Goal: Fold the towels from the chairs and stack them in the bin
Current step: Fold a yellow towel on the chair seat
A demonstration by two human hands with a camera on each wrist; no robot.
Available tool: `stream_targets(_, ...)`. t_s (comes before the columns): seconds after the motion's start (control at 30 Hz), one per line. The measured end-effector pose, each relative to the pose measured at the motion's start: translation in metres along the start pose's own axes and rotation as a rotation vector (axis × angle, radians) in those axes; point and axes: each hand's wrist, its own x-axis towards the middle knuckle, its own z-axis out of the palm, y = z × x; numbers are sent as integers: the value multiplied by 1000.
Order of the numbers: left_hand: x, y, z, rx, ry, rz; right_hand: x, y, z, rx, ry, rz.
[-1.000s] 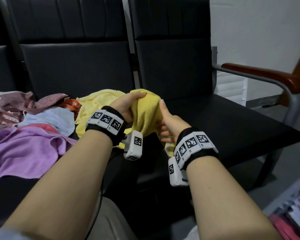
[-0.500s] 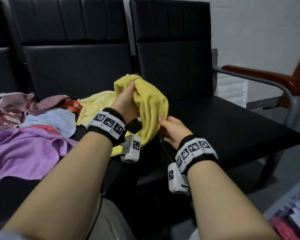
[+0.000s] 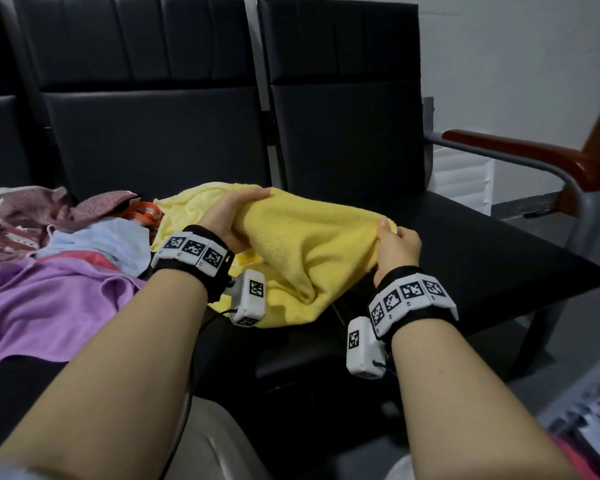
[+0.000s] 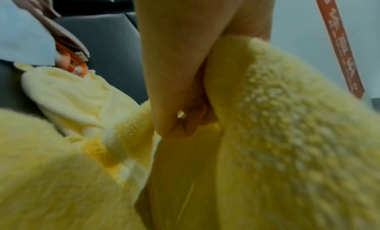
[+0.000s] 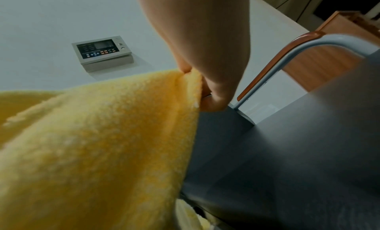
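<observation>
Towel in hand: we hold one yellow towel stretched between both hands, over the gap between two black chair seats; its lower part sags onto the seat edge.
Left hand: fingers curled over a bunched fold, gripping it.
Right hand: thumb and fingers pinch the opposite edge, near a corner.
Handling: we judge it light, soft and limp, fluffy pile, not slippery; it droops wherever unsupported, so corners are the best hold.
Count, chairs: a paler yellow towel, a purple one, a light blue one, a mauve patterned one; more may lie hidden under the pile.
Bin: we cannot make it out clearly.
</observation>
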Motion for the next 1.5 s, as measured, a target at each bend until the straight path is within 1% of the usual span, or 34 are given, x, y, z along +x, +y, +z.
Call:
stream_targets(0.1, -4, -2, -1, -60, -95, 1, 2, -1, -4, 7, 72, -2)
stream_targets(0.17, -4, -3, -4, -66, -118, 27, 2, -4, -8, 45, 109, 8)
stream_targets(0.27, -2, -4, -5, 2, -92, 68, 0, -8, -14, 115, 123, -6)
stream_targets(0.37, 1, -4, -6, 104, -56, 144, -1, -12, -18, 129, 111, -58)
stream_targets(0.43, 2, -4, -8, 105, -50, 173, -1, -12, -21, 136, 120, -84)
stream_targets(0.6, 3, -5, -11, 39, -76, 182, 0, -12, -25, 143, 183, -150)
stream_targets(0.67, 2, -5, -11, -43, -113, 150, 1, -11, -25, 145, 196, -147)
stream_targets(0.73, 5, -3, -15, -100, -120, 133, 4, -10, -26, 153, 217, -123)
stream_targets(0.83, 11, -5, -25, -253, -93, 95, 4, -11, -31, 160, 238, -85)
stream_targets(0.87, 12, -6, -27, -267, -94, 86, 4, -11, -33, 166, 240, -70)
stream_targets(0.93, 14, -8, -31, -166, -53, 92, 2, -10, -36, 199, 255, -47)
stream_targets(0.97, 16, -9, -33, -112, 0, 111, 2, -10, -37, 221, 261, -37)
stream_targets(1.03, 19, -10, -33, -78, 88, 178, 0, -10, -38, 251, 263, -17)
stream_targets(1.13, 21, -10, -32, -57, 125, 277, 0, -11, -37, 273, 252, -7)
stream_targets(1.23, 22, -10, -31, -21, 177, 356, 2, -10, -38, 244, 240, -18)
stream_targets(1.4, 23, -3, -30, 132, 270, 451, 3, -10, -41, 145, 238, -38)
stream_targets(1.5, 18, 3, -21, 147, 281, 498, 5, -9, -46, -12, 236, -121)
